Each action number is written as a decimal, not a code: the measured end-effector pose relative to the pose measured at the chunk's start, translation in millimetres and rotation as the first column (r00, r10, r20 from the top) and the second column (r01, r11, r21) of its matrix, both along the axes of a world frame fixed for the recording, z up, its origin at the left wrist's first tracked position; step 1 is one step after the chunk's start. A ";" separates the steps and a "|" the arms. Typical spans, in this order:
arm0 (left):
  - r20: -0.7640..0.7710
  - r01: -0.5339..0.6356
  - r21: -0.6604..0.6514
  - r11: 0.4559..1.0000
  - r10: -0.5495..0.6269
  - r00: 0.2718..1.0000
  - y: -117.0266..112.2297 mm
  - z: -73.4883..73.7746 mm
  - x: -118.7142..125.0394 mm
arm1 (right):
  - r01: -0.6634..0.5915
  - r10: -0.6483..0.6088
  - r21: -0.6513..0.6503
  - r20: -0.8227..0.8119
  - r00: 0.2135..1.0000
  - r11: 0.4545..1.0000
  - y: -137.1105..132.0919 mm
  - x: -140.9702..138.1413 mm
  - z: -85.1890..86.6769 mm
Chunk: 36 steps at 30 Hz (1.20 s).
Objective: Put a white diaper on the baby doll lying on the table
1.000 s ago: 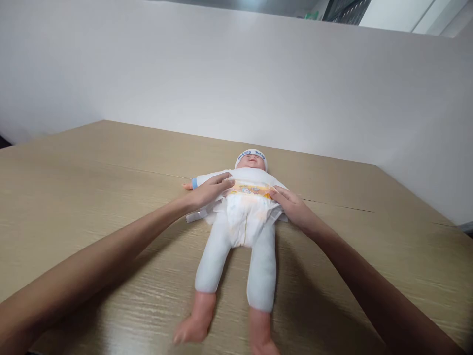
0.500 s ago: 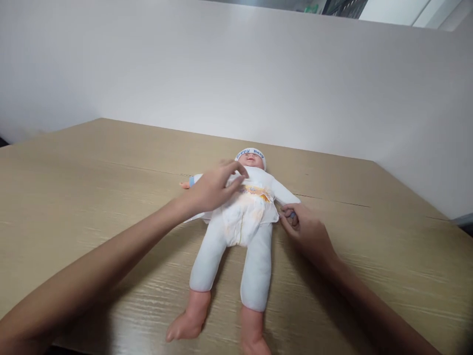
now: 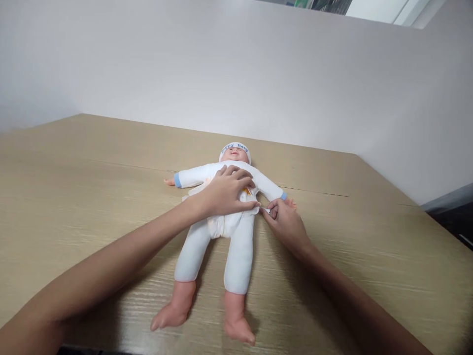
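A baby doll (image 3: 236,256) in a white suit and white cap lies on its back on the wooden table (image 3: 74,187), feet toward me. It wears a white diaper (image 3: 221,224) with a yellow printed waistband. My left hand (image 3: 227,192) lies flat across the doll's belly, fingers spread over the diaper's front. My right hand (image 3: 283,222) is closed in a pinch on the diaper's side tab at the doll's left hip, beside the doll's left hand.
A plain white wall (image 3: 236,74) stands right behind the table's far edge. The table's right edge (image 3: 424,217) drops off to a dark floor at the right.
My left hand slid from the doll's right side onto its belly and flattened there. My right hand went from resting on the diaper's edge to pinching its side tab. The view shifted slightly right.
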<state>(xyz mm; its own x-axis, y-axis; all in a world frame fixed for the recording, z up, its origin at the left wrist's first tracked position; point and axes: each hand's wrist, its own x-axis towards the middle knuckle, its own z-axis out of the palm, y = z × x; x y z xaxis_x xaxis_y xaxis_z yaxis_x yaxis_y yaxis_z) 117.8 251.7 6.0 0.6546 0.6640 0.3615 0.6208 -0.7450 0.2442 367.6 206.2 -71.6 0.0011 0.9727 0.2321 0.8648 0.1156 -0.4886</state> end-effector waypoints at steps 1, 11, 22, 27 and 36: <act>0.002 0.001 -0.003 1.000 -0.001 1.000 0.3 0.0 -0.4 | 0.003 -0.004 -0.027 -0.037 0.999 1.000 0.3 -0.1 0.1; 0.035 -0.027 -0.055 0.998 0.029 0.999 3.0 -0.5 -1.1 | -0.235 0.161 -0.154 -0.385 0.909 0.960 6.6 28.9 36.0; 0.071 -0.033 -0.067 0.997 0.038 0.997 1.6 1.3 1.3 | -0.372 0.241 -0.115 -0.581 0.777 0.921 43.4 -35.2 63.3; 0.080 -0.053 -0.075 0.996 0.059 0.995 -1.8 4.6 1.9 | -0.360 0.267 -0.068 -0.547 0.793 0.930 36.1 -49.9 59.5; 0.107 0.006 -0.111 0.994 0.006 0.994 4.5 -0.3 -3.8 | -0.503 0.582 0.386 -0.116 0.805 0.773 -7.7 -32.9 18.6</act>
